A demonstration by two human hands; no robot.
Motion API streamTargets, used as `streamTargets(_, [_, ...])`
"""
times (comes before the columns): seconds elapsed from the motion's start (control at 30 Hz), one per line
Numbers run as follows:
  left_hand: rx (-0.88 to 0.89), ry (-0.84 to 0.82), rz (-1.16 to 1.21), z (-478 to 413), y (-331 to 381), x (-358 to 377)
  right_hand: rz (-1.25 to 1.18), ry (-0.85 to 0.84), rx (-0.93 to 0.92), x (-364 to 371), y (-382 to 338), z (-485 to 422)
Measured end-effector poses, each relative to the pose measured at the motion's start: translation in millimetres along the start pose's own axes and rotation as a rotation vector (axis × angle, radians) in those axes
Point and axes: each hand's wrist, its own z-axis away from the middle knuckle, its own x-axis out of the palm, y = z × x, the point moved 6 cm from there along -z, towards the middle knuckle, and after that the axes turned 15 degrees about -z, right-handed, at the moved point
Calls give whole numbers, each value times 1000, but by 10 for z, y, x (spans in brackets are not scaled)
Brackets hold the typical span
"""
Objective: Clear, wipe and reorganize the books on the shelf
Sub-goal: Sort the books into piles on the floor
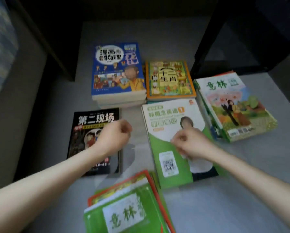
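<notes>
Fingers (124, 127) of the left hand (113, 138) are curled into a fist, with nothing seen in them. They hover over the black book (90, 123), which lies flat. Beyond them the blue book (117, 71) tops a stack, and the orange book (170, 79) sits just right of it. Fingers (180, 137) of the right hand (193, 145) are curled above the green-white book (164, 118). Blur hides whether they pinch anything. Right of these fingers is a magazine stack (233, 105), and beyond them a black frame (206, 47). Nearer than both hands lies a green pile (127, 212). All rest on the grey surface (241, 182).
</notes>
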Motion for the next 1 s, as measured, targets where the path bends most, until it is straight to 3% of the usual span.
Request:
streamTargets(0.13, [-26,-356,-371,598,-363,395,159,-269,118,809,280,636])
streamTargets(0.33, [-257,-499,-534,1239,-1031,566,322,-292,94,1401,352,985])
streamTargets(0.4, [-405,-616,-382,1474,-1253,704,327,-244,85,1474,351,972])
streamTargets(0.47, [-577,-716,-14,1710,-1386,931,341,-214,96,1526,388,947])
streamTargets(0.57, [-747,-714,462,1919,-1385,1155,303,-234,115,1588,441,930])
streamTargets(0.73, [-667,-727,482,1824,-1342,1083,182,-200,129,1464,452,944])
streamTargets(0.87, [-412,-740,474,1618,-1013,783,51,-180,164,1395,548,941])
streamTargets(1.0, [-185,-608,553,1530,-597,480,-149,-157,209,1395,652,939])
